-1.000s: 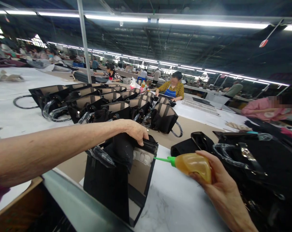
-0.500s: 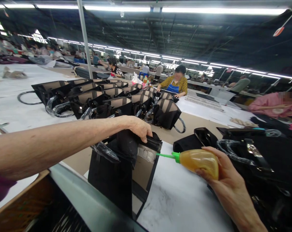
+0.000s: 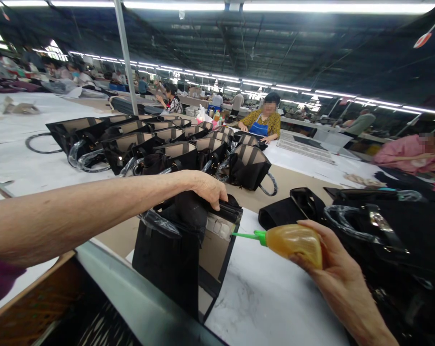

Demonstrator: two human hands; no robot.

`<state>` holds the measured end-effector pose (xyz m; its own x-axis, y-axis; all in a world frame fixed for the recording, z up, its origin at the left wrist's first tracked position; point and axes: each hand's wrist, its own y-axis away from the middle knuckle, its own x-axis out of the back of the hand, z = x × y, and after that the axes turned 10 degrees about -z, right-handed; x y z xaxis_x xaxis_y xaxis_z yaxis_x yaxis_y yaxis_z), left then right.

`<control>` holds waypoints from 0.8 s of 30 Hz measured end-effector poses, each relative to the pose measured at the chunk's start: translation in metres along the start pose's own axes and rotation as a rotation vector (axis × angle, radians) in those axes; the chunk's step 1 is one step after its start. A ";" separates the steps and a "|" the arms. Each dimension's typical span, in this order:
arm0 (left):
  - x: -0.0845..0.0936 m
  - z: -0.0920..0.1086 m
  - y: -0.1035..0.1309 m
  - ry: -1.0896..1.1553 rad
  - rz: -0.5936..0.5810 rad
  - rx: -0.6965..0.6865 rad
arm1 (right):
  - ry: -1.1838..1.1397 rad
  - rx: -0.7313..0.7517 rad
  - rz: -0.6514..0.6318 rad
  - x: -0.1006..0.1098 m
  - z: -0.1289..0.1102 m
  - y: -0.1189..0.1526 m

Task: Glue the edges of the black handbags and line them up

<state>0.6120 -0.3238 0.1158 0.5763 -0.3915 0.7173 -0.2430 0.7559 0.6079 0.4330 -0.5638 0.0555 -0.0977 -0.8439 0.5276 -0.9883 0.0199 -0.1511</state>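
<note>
My left hand point(image 3: 210, 189) is closed on the top edge of a black bag point(image 3: 167, 271), holding back its upper flap. The bag's beige inside faces right, with a whitish patch point(image 3: 219, 227) near the opening. My right hand point(image 3: 329, 254) is wrapped round a squeeze bottle point(image 3: 292, 242) of amber liquid. A thin green nozzle points left from the bottle, its tip at the right side of the whitish patch; whether it touches cannot be made out. Clear wrapping covers the bag's handle point(image 3: 159, 223).
Rows of black bags point(image 3: 130, 144) stand behind my left arm. More black bags point(image 3: 365, 230) lie at the right. A crate point(image 3: 47, 298) is at the lower left, beside a grey edge point(image 3: 130, 293). A person point(image 3: 262, 122) in a blue apron works across the table point(image 3: 260, 288).
The bottle in my right hand has shifted slightly left, and its nozzle tip is slightly lower. My left hand keeps its hold on the bag. The person across the table has lifted a hand slightly.
</note>
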 end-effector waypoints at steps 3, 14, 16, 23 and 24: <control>-0.001 0.001 -0.001 -0.003 0.002 -0.002 | 0.031 -0.014 -0.014 0.000 0.000 0.003; -0.003 0.002 -0.002 -0.011 0.007 0.014 | 0.066 -0.050 -0.095 -0.004 0.008 0.016; -0.004 0.003 -0.002 -0.014 0.013 0.017 | 0.051 -0.061 -0.100 -0.006 0.012 0.020; -0.008 0.005 -0.003 -0.033 0.012 0.009 | -0.008 -0.099 -0.112 -0.014 0.019 0.033; -0.008 0.006 -0.003 -0.038 0.013 0.006 | -0.006 -0.093 -0.096 -0.014 0.017 0.033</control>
<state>0.6035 -0.3259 0.1105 0.5430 -0.4014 0.7376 -0.2552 0.7579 0.6003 0.4037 -0.5608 0.0287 -0.0017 -0.8475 0.5307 -0.9997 -0.0118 -0.0221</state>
